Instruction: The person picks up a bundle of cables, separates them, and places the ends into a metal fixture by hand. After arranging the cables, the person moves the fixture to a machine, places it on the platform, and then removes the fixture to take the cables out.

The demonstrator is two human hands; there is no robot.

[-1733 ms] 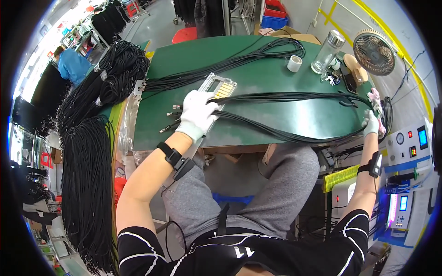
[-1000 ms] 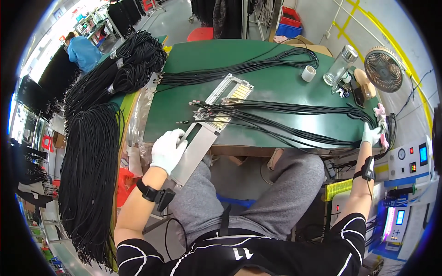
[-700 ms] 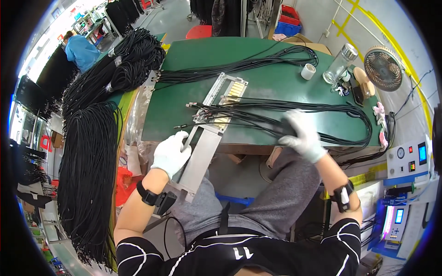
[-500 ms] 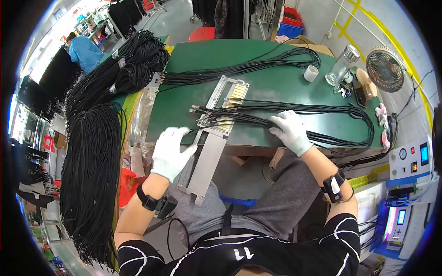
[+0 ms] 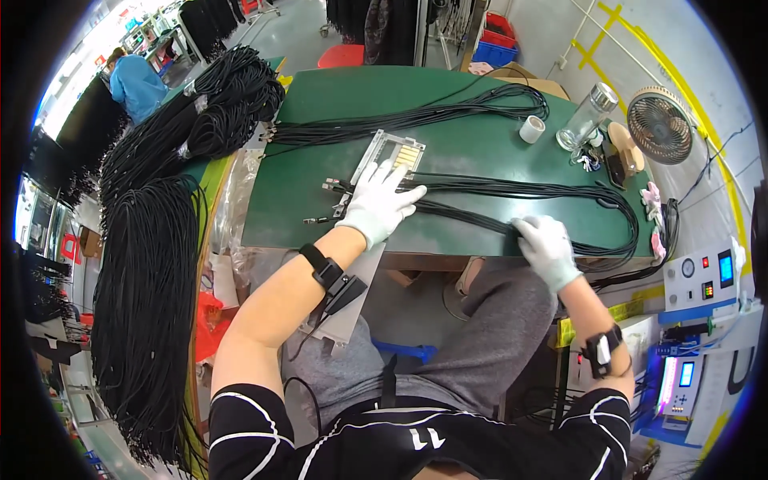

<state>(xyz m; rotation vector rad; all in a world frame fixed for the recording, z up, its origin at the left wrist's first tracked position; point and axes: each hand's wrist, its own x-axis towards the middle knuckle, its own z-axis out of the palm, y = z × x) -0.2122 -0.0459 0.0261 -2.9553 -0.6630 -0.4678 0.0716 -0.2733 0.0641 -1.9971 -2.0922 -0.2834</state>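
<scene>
Under left fingers (image 5: 411, 194), spread apart, lie black cables (image 5: 468, 214); right fingers (image 5: 526, 227) clasp them.

Bundle of black cables (image 5: 512, 188), doubled into a long loop: two runs are stretching along the near edge of the green table (image 5: 288, 192) and bending round near its right end, while metal-tipped ends are projecting past the left side of the silver, yellow-barred fixture (image 5: 406, 155), which is slanting out over the near edge.
</scene>
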